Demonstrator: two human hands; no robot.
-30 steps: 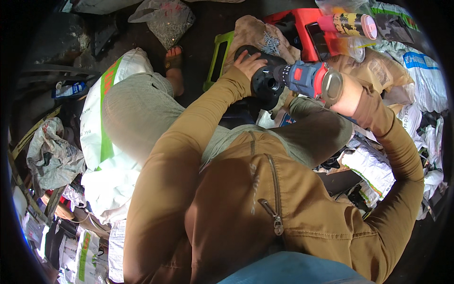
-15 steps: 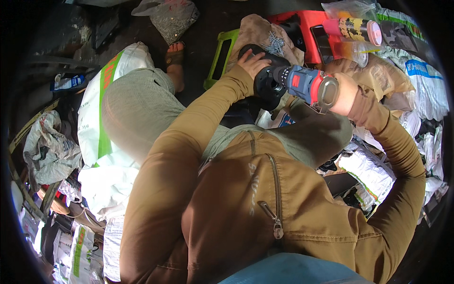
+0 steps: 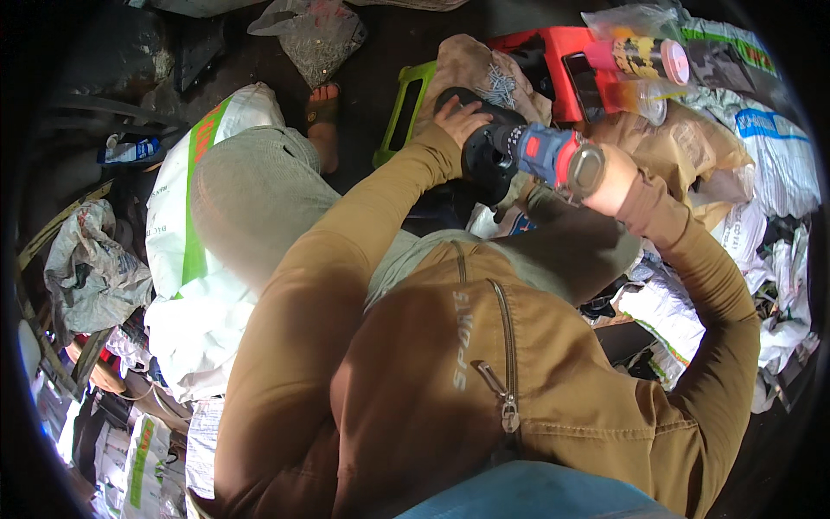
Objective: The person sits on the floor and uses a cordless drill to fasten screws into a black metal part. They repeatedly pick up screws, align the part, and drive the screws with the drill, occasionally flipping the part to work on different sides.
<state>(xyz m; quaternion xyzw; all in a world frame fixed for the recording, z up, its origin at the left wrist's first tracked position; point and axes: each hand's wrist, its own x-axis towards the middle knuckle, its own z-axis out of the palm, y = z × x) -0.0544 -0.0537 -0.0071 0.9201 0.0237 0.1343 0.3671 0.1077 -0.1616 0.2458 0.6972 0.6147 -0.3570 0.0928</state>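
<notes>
My left hand (image 3: pixel 461 123) lies over the top of a rounded black part (image 3: pixel 486 169), its fingers curled round the edge. From the right, my right hand (image 3: pixel 616 177) grips a blue and red cordless drill (image 3: pixel 545 154). The drill's dark chuck end meets the black part, and its tip is hidden there. Most of my right fingers are behind the drill body. Just beyond the black part, a heap of silver screws (image 3: pixel 498 88) rests on a brown cloth (image 3: pixel 467 62).
A red plastic stool (image 3: pixel 553 43) at the far right bears a phone (image 3: pixel 583 85) and a pink-lidded tumbler (image 3: pixel 644 59). Left of the cloth stands a green frame (image 3: pixel 405 112). White sacks (image 3: pixel 207 164) lie on both sides. A clear bag of screws (image 3: pixel 322 48) sits at the far side.
My right hand and the drill have shifted slightly left, and my right elbow has drawn inward. My left hand keeps its hold on the black part.
</notes>
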